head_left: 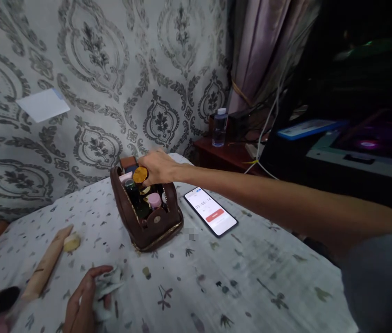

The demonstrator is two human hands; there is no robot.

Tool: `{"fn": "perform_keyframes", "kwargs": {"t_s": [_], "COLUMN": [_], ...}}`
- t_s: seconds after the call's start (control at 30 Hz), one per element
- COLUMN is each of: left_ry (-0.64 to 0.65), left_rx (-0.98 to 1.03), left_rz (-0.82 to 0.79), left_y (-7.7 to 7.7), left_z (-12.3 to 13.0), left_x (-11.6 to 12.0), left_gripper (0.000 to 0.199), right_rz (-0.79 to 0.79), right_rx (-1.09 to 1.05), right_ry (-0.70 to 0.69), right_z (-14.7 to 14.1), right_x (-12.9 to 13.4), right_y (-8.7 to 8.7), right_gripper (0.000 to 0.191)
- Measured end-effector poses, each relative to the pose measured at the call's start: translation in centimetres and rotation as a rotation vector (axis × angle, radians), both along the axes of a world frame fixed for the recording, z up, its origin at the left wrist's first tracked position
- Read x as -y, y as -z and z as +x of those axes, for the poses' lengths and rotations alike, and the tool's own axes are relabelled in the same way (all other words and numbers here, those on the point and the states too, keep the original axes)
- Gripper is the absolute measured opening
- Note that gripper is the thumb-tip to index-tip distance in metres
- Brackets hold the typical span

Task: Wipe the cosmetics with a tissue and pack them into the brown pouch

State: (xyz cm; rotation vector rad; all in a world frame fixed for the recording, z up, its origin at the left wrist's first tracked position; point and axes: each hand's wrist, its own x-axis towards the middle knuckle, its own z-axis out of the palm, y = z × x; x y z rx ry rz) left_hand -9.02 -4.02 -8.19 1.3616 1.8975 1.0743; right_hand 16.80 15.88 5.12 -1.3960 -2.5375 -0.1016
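Observation:
A brown zip cosmetic bag stands unzipped on the patterned sheet. My right hand reaches to its far side, fingers closed around a jar with a round gold lid; the fingertips are partly hidden. Inside the bag are a dark-capped bottle, a pink-lidded jar and other small containers. Low in the view, my left hand curls its thumb and fingers around a crumpled whitish tissue or cloth.
Beside the bag lies a phone showing a running timer. To the left are a long beige tube, a small yellowish round jar and a dark round item. A water bottle stands on a reddish-brown table near white cables.

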Motion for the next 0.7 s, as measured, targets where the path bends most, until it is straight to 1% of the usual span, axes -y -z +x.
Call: {"fn": "perform_keyframes", "kwargs": {"t_s": [0.1,0.27,0.37,0.47,0.7], "left_ry": [0.007,0.011,0.03,0.057,0.034], "left_rx": [0.044,0.047,0.024,0.041,0.108], "left_rz": [-0.073,-0.118,-0.104,-0.07,-0.06], "left_y": [0.0,-0.2,-0.5,-0.5,0.1], "left_z": [0.0,0.1,0.2,0.4,0.4], "left_x": [0.1,0.2,0.3,0.3,0.2], "left_gripper": [0.071,0.072,0.073,0.071,0.069], "right_rz": [-0.039,-0.146,-0.188,-0.194,-0.214], "right_rx": [0.072,0.07,0.108,0.147,0.167], "right_ry": [0.011,-0.005,-0.011,-0.002,0.032], "right_z": [-0.8,-1.3,-1.5,-1.9,-2.7], "right_x": [-0.2,-0.9,-1.2,-1.2,-1.4], "right_y": [0.1,0.0,-0.2,-0.5,-0.9], "right_gripper": [0.039,0.046,0.045,0.044,0.047]}}
